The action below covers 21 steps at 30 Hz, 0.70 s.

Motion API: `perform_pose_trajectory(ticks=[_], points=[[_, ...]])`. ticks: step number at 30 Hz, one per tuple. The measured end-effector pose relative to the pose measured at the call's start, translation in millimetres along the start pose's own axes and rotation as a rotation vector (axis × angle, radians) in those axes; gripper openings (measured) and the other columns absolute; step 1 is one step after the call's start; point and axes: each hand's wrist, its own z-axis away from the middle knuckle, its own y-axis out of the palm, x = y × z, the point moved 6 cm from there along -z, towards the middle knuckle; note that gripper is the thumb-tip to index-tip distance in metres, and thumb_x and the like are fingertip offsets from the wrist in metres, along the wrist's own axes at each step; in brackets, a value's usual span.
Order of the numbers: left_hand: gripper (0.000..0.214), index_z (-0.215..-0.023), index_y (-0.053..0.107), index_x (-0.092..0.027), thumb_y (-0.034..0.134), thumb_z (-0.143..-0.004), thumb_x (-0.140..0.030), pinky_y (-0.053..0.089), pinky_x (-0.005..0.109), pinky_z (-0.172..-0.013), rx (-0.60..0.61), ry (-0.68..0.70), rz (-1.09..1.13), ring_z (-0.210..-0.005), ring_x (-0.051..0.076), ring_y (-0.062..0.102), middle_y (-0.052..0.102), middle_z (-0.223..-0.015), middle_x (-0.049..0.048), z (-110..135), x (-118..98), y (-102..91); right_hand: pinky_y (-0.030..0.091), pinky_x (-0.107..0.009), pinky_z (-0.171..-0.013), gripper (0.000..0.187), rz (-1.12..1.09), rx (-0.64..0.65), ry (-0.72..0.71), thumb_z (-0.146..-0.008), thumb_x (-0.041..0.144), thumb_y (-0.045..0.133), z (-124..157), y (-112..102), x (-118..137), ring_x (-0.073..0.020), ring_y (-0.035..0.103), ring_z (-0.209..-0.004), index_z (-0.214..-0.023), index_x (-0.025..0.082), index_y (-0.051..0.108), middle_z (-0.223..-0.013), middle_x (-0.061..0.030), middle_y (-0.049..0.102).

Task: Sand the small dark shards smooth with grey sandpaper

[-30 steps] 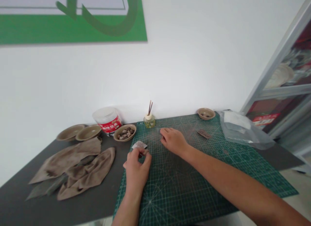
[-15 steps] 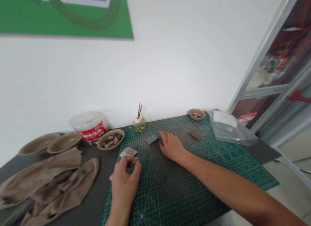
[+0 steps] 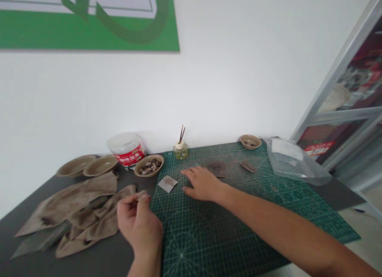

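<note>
My left hand (image 3: 141,221) is closed in a pinch beside the left edge of the green cutting mat (image 3: 238,237), near the brown cloths (image 3: 77,193). Whatever its thumb and forefinger hold is too small to name. Over the mat, my right hand (image 3: 204,183) is open, palm down, fingers reaching left. Its fingers mostly cover a blue-grey piece of sheet (image 3: 195,165), so I cannot tell if they touch it. A pale, smudged square sheet (image 3: 168,184) lies between the hands. Behind the right hand is a dark dusty smudge (image 3: 217,167) on the mat.
A bowl of small stones (image 3: 149,165), a lidded plastic tub (image 3: 127,150) and two shallow bowls (image 3: 76,165) stand left. At the back are a reed diffuser (image 3: 180,150) and a small bowl (image 3: 250,142). A brown piece (image 3: 247,167) and a clear bag (image 3: 294,161) lie right.
My left hand has moved left, off the pale sheet and toward the cloths. My right hand has shifted left over the blue-grey piece. The camera view has turned slightly left.
</note>
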Motion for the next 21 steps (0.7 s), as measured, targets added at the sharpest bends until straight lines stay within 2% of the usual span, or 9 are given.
perform_pose_trajectory(ticks=[3, 7, 10, 13, 15, 17, 21], points=[[0.014, -0.082, 0.056, -0.017, 0.065, -0.076, -0.024, 0.040, 0.027, -0.069, 0.019, 0.005, 0.001, -0.070, 0.013, 0.051, 0.054, -0.075, -0.0035, 2.0, -1.2, -0.3, 0.036, -0.050, -0.097, 0.070, 0.005, 0.035, -0.010, -0.083, 0.064, 0.053, -32.5, 22.5, 31.9, -0.0331, 0.051, -0.115, -0.132, 0.015, 0.048, -0.125, -0.0169, 0.060], [0.013, -0.085, 0.056, -0.018, 0.064, -0.078, -0.025, 0.041, 0.027, -0.068, 0.112, -0.024, -0.033, -0.070, 0.013, 0.053, 0.056, -0.077, -0.0026, 5.1, 1.6, 2.5, 0.033, -0.056, -0.096, 0.065, 0.087, 0.013, 0.107, -0.084, 0.065, 0.049, -49.3, 38.9, 41.8, -0.0358, 0.050, -0.113, -0.125, 0.015, 0.053, -0.119, -0.0189, 0.061], [0.012, -0.084, 0.056, -0.018, 0.064, -0.079, -0.025, 0.041, 0.026, -0.067, 0.140, -0.041, -0.014, -0.068, 0.013, 0.052, 0.056, -0.076, -0.0028, 5.5, 4.5, 3.5, 0.035, -0.055, -0.094, 0.056, 0.109, 0.002, 0.196, -0.088, 0.061, 0.046, -44.2, 34.2, 29.1, -0.0349, 0.051, -0.111, -0.118, 0.015, 0.057, -0.118, -0.0188, 0.061], [0.012, -0.083, 0.056, -0.018, 0.065, -0.079, -0.024, 0.041, 0.027, -0.069, 0.142, -0.046, 0.007, -0.070, 0.013, 0.052, 0.056, -0.077, -0.0026, 4.3, 6.8, 3.8, 0.034, -0.052, -0.096, 0.043, 0.158, -0.063, 0.244, -0.093, 0.046, 0.043, -34.6, 18.1, 7.1, -0.0334, 0.046, -0.120, -0.122, 0.017, 0.056, -0.133, -0.0174, 0.053], [0.012, -0.084, 0.057, -0.017, 0.065, -0.079, -0.025, 0.041, 0.027, -0.069, 0.147, -0.052, 0.017, -0.071, 0.013, 0.052, 0.056, -0.077, -0.0025, 3.5, 8.4, 4.4, 0.034, -0.052, -0.097, 0.040, 0.210, -0.029, 0.343, -0.090, 0.036, 0.048, -27.0, 12.1, -14.9, -0.0347, 0.041, -0.126, -0.124, 0.017, 0.055, -0.142, -0.0177, 0.045], [0.012, -0.084, 0.057, -0.017, 0.064, -0.079, -0.026, 0.040, 0.027, -0.069, 0.160, -0.063, 0.020, -0.070, 0.013, 0.052, 0.055, -0.076, -0.0026, 3.1, 10.0, 5.5, 0.041, -0.049, -0.090, 0.039, 0.213, 0.019, 0.392, -0.085, 0.032, 0.054, -20.6, 10.2, -33.4, -0.0359, 0.050, -0.116, -0.118, 0.012, 0.060, -0.129, -0.0216, 0.056], [0.013, -0.084, 0.056, -0.018, 0.064, -0.079, -0.027, 0.041, 0.027, -0.069, 0.180, -0.085, 0.011, -0.071, 0.014, 0.053, 0.055, -0.076, -0.0025, 3.8, 10.7, 7.8, 0.044, -0.041, -0.085, 0.027, 0.196, 0.066, 0.357, -0.087, 0.025, 0.052, -13.2, 8.2, -50.9, -0.0300, 0.059, -0.103, -0.106, 0.013, 0.067, -0.106, -0.0176, 0.067]])
